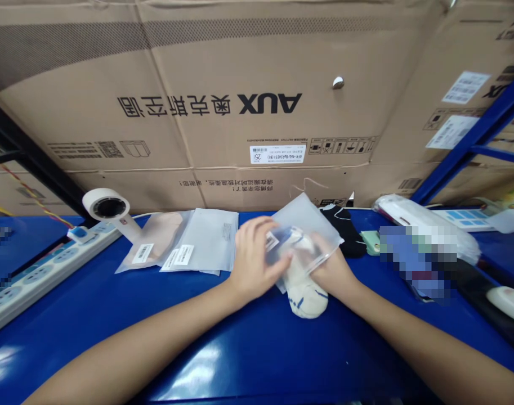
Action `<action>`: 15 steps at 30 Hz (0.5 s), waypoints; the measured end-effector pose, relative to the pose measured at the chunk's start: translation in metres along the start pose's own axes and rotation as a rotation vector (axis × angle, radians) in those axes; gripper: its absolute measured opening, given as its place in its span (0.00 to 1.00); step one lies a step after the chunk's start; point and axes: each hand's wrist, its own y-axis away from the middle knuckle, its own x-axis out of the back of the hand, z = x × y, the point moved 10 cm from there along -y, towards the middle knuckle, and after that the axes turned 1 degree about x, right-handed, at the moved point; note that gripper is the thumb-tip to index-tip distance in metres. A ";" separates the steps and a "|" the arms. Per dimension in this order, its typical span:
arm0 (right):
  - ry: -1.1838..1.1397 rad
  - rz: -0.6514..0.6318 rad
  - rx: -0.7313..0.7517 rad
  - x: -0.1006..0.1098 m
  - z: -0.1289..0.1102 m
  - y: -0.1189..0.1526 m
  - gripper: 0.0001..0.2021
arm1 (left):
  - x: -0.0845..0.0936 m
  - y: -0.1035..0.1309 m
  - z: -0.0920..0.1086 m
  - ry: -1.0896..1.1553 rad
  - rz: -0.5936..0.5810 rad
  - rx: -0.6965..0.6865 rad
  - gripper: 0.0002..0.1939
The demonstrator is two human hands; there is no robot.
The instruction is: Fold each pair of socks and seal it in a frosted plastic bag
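Observation:
My left hand (257, 256) is on the left side of a frosted plastic bag (309, 214), its thumb and fingers closed around the edge. A white sock (308, 301) with blue marks is partly in the bag. Its rounded end sticks out of the near opening, above the blue table. My right hand (328, 261) is at the bag's right side, with its fingers behind or inside the cloudy plastic. Those fingers are closed on the sock, though the plastic blurs the exact grip. Black socks (345, 233) lie just behind my right hand.
Flat frosted bags (210, 236) and a bag with a beige item (157, 236) lie left, beside a white handheld fan (108, 208). A power strip (41, 275) runs along the left. A phone (412, 261), white wrapped item (425, 225) and mouse (510, 302) lie right. Cardboard (223, 56) stands behind.

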 end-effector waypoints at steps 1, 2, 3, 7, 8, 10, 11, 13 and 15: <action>-0.030 0.076 -0.036 0.009 0.004 -0.002 0.15 | 0.006 -0.002 -0.018 0.077 0.086 0.118 0.27; -0.068 0.128 -0.076 0.015 0.009 -0.003 0.16 | 0.007 -0.001 -0.036 0.192 0.141 0.255 0.31; -0.113 0.160 -0.114 0.019 0.014 -0.004 0.17 | 0.001 0.002 -0.054 0.349 0.160 0.401 0.34; -0.240 0.185 -0.212 0.020 0.033 -0.004 0.20 | -0.072 0.029 -0.060 1.066 -0.181 0.848 0.33; -0.240 0.172 -0.214 0.017 0.034 -0.004 0.20 | -0.086 0.037 -0.049 1.173 -0.286 0.891 0.32; -0.234 0.118 -0.222 0.008 0.034 -0.003 0.21 | -0.100 0.048 -0.034 1.264 -0.402 0.909 0.31; -0.244 0.081 -0.240 0.002 0.035 -0.002 0.21 | -0.102 0.050 -0.032 1.271 -0.411 0.899 0.30; -0.320 0.014 -0.318 -0.011 0.039 0.001 0.21 | -0.102 0.052 -0.034 1.267 -0.378 0.872 0.29; -0.458 -0.033 -0.420 -0.024 0.045 0.005 0.21 | -0.099 0.050 -0.040 1.270 -0.321 0.862 0.30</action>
